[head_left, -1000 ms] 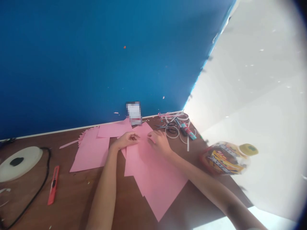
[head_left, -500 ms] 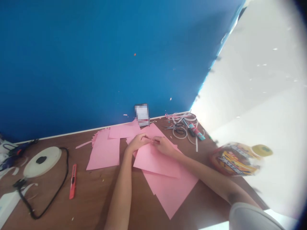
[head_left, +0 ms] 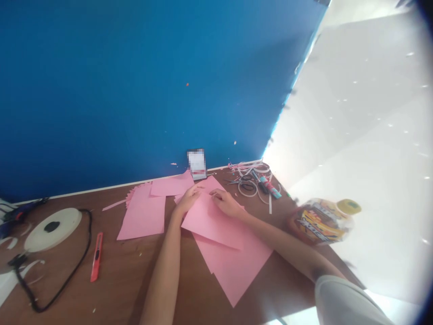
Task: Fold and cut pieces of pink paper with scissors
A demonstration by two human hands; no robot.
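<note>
Several overlapping pink paper sheets (head_left: 233, 275) lie on the brown table in front of me. My left hand (head_left: 189, 199) touches the upper left edge of the top pink sheet (head_left: 213, 223), its fingers stretched out and apart. A short gap to the right, my right hand (head_left: 226, 203) is at the same sheet's upper part, fingers curled in a pinch on the paper. Its fingertips partly hide the spot they touch. Left of my hands lie a further pink sheet (head_left: 144, 214) with a fringed edge and another pink sheet (head_left: 172, 184) overlapping it.
A red box cutter (head_left: 96, 257) lies left, near a white round reel (head_left: 53, 229) and a black cable (head_left: 89, 237). Scissors (head_left: 248, 184), paper strips (head_left: 250, 168) and a glue tube (head_left: 270, 187) sit back right. A yellow-capped bottle (head_left: 320, 221) stands right. A blurred-out card (head_left: 196, 163) leans on the blue wall.
My hands, close together at the sheet's upper edge before, have moved apart. The left fingers have straightened. The whole view has shifted slightly, so things appear further left.
</note>
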